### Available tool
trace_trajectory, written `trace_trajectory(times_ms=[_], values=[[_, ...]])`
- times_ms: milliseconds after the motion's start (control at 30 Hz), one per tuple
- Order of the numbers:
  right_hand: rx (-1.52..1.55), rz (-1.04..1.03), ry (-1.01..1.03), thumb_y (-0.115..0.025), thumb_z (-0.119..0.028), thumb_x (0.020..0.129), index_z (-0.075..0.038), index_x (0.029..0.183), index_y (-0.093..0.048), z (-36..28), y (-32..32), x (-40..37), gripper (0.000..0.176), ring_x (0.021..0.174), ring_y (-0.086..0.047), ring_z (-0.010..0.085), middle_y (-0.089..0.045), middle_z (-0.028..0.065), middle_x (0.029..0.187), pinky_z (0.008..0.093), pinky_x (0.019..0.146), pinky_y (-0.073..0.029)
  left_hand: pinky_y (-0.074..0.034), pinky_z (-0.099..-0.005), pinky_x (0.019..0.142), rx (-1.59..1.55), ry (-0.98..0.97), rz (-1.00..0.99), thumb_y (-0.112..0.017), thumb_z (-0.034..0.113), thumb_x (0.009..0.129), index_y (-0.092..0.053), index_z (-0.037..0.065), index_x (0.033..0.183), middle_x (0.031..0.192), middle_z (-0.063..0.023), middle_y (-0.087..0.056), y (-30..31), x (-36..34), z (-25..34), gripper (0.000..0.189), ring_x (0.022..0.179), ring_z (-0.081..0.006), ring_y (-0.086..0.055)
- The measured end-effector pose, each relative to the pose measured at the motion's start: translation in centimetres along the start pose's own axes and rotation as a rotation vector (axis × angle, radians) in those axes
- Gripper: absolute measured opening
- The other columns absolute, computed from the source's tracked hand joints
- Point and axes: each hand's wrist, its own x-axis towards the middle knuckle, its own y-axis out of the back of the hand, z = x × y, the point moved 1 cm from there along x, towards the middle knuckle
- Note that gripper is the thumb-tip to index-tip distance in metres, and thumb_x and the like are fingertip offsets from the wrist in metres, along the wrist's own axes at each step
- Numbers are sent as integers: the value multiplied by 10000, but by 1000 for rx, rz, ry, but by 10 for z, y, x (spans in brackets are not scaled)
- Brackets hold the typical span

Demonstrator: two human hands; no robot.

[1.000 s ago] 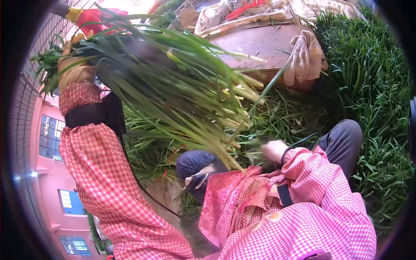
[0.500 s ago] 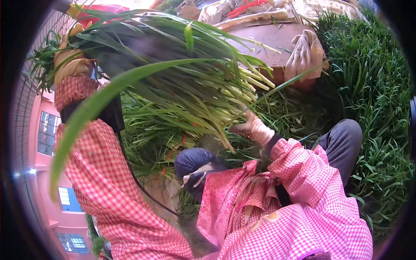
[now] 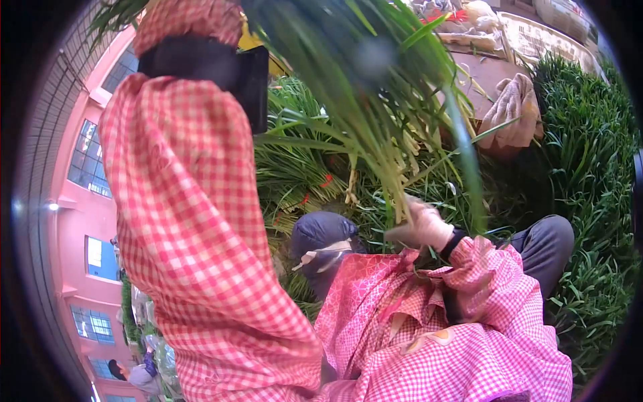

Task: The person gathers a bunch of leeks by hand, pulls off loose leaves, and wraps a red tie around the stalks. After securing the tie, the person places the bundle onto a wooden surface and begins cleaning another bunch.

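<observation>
A large bunch of long green leafy stalks [image 3: 348, 74] hangs at the top centre, its pale ends pointing down, partly blurred. My right hand [image 3: 423, 226], in a light glove, is closed round a few pale stalk ends at the bottom of the bunch. My left arm in a red-checked sleeve reaches up the left side, and its hand is beyond the top edge. Beneath the bunch lie more stalks [image 3: 301, 157] with red ties.
Dense green plants [image 3: 589, 154] line the right side. A cloth glove [image 3: 514, 107] hangs on a brown surface [image 3: 485, 77], near a cream crate [image 3: 542, 41]. My bent knees [image 3: 546, 244] are below. A person [image 3: 137, 375] is at the lower left, by a pink building [image 3: 74, 234].
My left arm has come up closer to the camera, its hand leaving the view. The bunch has swung upright, with its stalk ends hanging down. My right hand has closed on some stalk ends.
</observation>
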Motion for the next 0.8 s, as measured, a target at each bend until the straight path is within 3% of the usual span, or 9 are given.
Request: trace_trajectory(times_ms=[33,133,267,400,433,533,600,667,800], values=[[624,10,-34,-797,-372,669,-22,1409,-252,-12,-6,2,983,1223,-436,253,-447,155,1347,327,1032,-329,-467,-507,901,16,-7,-2,-455,249,941,-497,-10,1115,1068,-165,-582,0,-2,0,315,975,-329,-586],[1152,168,39,-742,-194,735,-15,1392,-271,-50,-4,32,828,1134,-488,216,-506,146,1255,345,945,-407,-467,-505,903,58,-19,-9,-455,249,941,-497,-10,1116,1071,-164,-581,-1,-7,1,316,976,-328,-585],[1315,104,142,-639,-146,830,-15,1156,-509,-39,-30,57,374,854,-539,135,-587,52,939,294,789,-462,-466,-503,904,101,-34,-11,-456,250,941,-497,-10,1117,1074,-164,-580,0,-11,0,317,979,-325,-584],[326,184,8,-569,-185,882,-44,946,-614,37,-61,14,162,680,-619,166,-655,59,786,287,626,-505,-465,-501,906,153,-57,-18,-456,251,941,-497,-10,1118,1078,-164,-579,0,-13,1,318,981,-323,-584],[-244,-123,-263,-564,-321,842,-125,1078,-609,22,-32,-5,310,774,-632,368,-638,220,824,441,693,-501,-465,-500,907,169,-61,-25,-456,252,941,-497,-10,1118,1079,-164,-579,-2,-14,0,319,982,-323,-584],[-713,-574,-473,-611,-325,762,-60,901,-693,94,-37,-36,310,872,-662,291,-685,126,906,427,758,-519,-465,-498,908,213,-89,-38,-457,253,941,-497,-10,1119,1082,-164,-578,-4,-16,3,320,983,-321,-583],[-707,-766,-518,-659,-423,710,-79,1055,-653,82,-17,-32,487,989,-626,286,-655,145,1040,423,838,-489,-464,-497,909,241,-102,-44,-457,253,941,-497,-10,1119,1083,-164,-578,-6,-17,3,320,985,-320,-583],[-620,-542,-298,-712,-454,655,-98,1220,-553,53,1,-31,686,1105,-554,313,-565,183,1206,400,921,-440,-464,-496,910,255,-116,-48,-457,254,941,-497,-10,1120,1085,-164,-577,-8,-18,5,321,986,-319,-583],[682,-102,-101,-646,-290,792,-24,1315,-428,16,24,-8,625,1147,-500,201,-506,141,1287,349,945,-403,-463,-494,911,280,-132,-47,-457,255,941,-498,-10,1121,1089,-164,-577,-10,-19,3,322,988,-317,-582]])
